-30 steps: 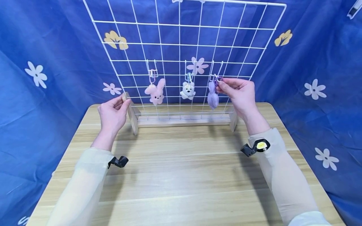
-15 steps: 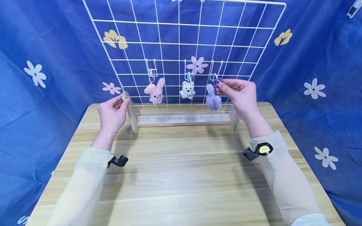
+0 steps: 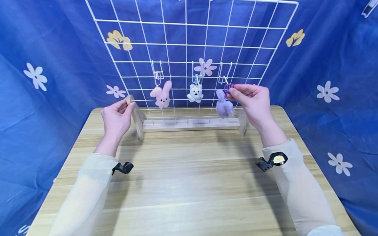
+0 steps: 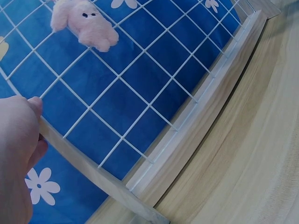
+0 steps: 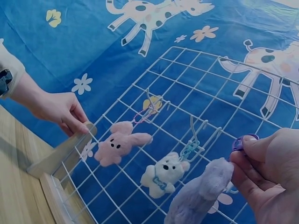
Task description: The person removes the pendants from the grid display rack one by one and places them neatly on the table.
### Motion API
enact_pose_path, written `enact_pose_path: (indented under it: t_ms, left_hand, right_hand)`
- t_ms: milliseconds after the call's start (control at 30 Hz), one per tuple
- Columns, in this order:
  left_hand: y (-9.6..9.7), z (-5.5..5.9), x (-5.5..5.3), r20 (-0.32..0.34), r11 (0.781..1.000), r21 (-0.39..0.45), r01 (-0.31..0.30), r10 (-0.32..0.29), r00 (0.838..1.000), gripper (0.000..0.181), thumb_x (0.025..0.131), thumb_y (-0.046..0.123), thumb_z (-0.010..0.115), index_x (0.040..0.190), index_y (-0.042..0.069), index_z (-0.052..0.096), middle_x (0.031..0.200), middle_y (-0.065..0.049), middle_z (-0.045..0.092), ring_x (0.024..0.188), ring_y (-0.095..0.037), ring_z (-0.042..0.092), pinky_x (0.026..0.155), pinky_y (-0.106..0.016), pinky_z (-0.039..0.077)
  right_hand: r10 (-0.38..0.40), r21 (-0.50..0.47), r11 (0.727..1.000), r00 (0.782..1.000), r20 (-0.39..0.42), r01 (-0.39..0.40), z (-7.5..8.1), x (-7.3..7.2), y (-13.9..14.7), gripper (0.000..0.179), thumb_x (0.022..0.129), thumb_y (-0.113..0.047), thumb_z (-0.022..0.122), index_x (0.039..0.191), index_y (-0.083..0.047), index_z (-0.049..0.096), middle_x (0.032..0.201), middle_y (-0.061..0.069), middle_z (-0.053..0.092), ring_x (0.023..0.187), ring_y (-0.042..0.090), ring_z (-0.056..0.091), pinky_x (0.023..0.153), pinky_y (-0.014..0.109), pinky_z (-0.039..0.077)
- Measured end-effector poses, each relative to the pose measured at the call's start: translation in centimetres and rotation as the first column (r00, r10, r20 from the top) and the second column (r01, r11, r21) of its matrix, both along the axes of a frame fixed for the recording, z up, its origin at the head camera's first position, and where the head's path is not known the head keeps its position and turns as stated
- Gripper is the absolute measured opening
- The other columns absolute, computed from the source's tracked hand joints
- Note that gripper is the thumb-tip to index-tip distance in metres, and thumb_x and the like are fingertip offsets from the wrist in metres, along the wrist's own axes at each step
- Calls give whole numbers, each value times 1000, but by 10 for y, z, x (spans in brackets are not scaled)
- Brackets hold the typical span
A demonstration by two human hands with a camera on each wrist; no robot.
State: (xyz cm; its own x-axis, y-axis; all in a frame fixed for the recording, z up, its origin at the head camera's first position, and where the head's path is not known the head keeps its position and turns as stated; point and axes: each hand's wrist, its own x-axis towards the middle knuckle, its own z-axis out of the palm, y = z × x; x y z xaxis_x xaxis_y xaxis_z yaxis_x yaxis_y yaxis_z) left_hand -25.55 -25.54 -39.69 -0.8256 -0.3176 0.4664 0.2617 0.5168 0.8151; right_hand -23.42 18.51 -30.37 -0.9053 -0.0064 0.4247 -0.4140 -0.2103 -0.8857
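My left hand (image 3: 116, 118) grips the top of the wooden stand's left upright (image 3: 136, 119) between thumb and fingers. Off to the right, my right hand (image 3: 251, 101) pinches the purple ring (image 5: 239, 142) of a lilac plush keychain (image 3: 224, 106), which dangles below the fingertips. That ring sits just below the tip of the right-hand wire hook (image 3: 225, 79). A pink bunny plush keychain (image 3: 162, 97) hangs from the left hook by a beaded loop. On the middle hook is a white bear plush keychain (image 5: 164, 175) with a teal chain.
The white wire grid (image 3: 186, 43) stands upright in its wooden base (image 3: 192, 125) toward the back of the wood-grain table (image 3: 189, 183). Close behind it hangs a blue patterned cloth (image 3: 68, 49), which also runs along both sides.
My right hand has moved down and slightly right with the purple ring, away from the hook's tip. The lilac plush has turned and hangs lower. My left hand keeps its grip.
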Motion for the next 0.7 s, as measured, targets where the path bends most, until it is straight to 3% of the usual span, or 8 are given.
enact_pose_path:
  t_ms: [467,700]
  left_hand:
    - [0,-2,0,8,1000,19,-8,8,1000,38,97,24,80,128,2,75,115,-20,75,103,-9,75,88,-17,60]
    - [1,-2,-1,11,1000,17,-10,10,1000,38,98,24,80,128,1,75,115,-20,75,103,-9,75,88,-17,60]
  right_hand:
    - [29,-1,1000,999,15,-29,-5,14,9,13,91,14,76,103,13,78,94,16,79,76,21,78,81,34,67]
    - [-12,35,999,1000,26,11,-9,23,10,15,90,15,76,104,12,78,92,13,80,76,20,78,81,34,67]
